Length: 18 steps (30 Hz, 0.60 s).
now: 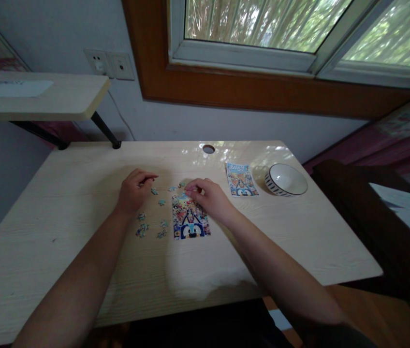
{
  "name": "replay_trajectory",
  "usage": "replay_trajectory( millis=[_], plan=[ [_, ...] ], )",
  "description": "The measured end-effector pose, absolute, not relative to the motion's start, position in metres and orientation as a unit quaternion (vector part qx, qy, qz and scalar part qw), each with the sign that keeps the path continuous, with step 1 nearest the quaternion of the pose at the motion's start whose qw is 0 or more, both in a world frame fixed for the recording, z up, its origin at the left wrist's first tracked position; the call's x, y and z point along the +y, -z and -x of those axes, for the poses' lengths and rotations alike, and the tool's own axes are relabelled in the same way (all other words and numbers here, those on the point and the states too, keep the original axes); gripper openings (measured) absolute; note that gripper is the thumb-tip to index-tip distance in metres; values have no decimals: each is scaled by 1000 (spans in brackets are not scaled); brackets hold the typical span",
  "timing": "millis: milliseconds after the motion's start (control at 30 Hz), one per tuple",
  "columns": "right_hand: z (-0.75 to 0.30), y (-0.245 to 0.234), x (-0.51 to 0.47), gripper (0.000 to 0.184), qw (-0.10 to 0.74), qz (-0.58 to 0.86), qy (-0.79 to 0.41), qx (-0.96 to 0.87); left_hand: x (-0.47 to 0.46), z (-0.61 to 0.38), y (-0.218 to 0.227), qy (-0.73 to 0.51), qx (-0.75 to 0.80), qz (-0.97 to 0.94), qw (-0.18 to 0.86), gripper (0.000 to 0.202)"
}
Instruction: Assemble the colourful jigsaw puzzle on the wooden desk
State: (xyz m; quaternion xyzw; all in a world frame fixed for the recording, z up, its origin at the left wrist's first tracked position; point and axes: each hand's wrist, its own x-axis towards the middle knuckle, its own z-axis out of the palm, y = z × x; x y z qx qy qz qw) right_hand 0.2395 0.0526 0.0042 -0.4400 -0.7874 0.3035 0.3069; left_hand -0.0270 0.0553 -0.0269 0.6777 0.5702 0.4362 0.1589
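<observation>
A partly assembled jigsaw puzzle (191,220) lies on the table, with a blue cartoon dog's face at its lower edge. My right hand (207,195) is over its upper right part, thumb and forefinger pinched on a small puzzle piece at the top edge; the fingers mostly hide that piece. To the left, my left hand (136,190) hovers low above the table, forefinger stretched out and the other fingers loosely curled, with nothing visible in it. Just by its fingertips lies a loose piece (154,191). Several more loose pieces (142,229) are scattered left of the puzzle and above it.
A printed reference picture (242,180) lies right of the puzzle, beside a white bowl (286,180) with dark stripes. A cable hole (208,149) is near the table's back edge. A raised shelf (41,104) stands at the back left. Behind are the wall and window.
</observation>
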Motion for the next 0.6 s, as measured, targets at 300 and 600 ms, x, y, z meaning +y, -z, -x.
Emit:
replay_trajectory(
  millis=[300, 600],
  plan=[
    [-257, 8, 63, 9, 317, 468, -334, -754, 53, 24, 23, -432, 566, -682, 166, 24],
    [-256, 21, 64, 10, 317, 469, -298, -769, 53, 24, 25, -403, 541, -726, 134, 24]
  ],
)
